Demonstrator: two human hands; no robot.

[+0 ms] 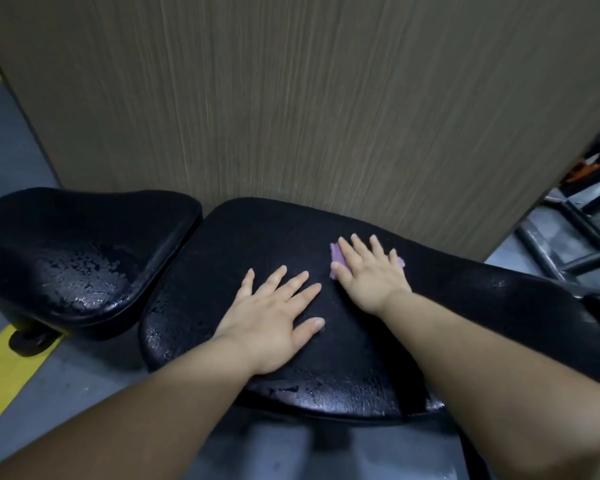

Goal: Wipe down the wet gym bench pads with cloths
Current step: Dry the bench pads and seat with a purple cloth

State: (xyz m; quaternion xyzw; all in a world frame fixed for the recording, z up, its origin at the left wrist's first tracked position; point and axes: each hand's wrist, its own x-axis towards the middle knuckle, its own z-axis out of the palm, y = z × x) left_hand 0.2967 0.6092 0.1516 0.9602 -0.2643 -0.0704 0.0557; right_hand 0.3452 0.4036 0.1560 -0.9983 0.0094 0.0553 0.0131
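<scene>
A long black bench pad [257, 237] runs across the middle, its near edge beaded with water. My right hand [369, 275] lies flat with spread fingers on a purple cloth [336, 252], pressing it to the pad; most of the cloth is hidden under the palm. My left hand [274, 320] rests flat on the bare pad beside it, fingers straight and spread. A second, smaller black seat pad [84, 247] sits to the left, covered in water drops.
A tall wood-grain panel [309, 98] stands right behind the pads. Black metal frame tubes [568, 244] lie at the right. The grey floor [66, 382] has a yellow stripe [0, 368] at the left, beside a black roller [28, 339] under the seat pad.
</scene>
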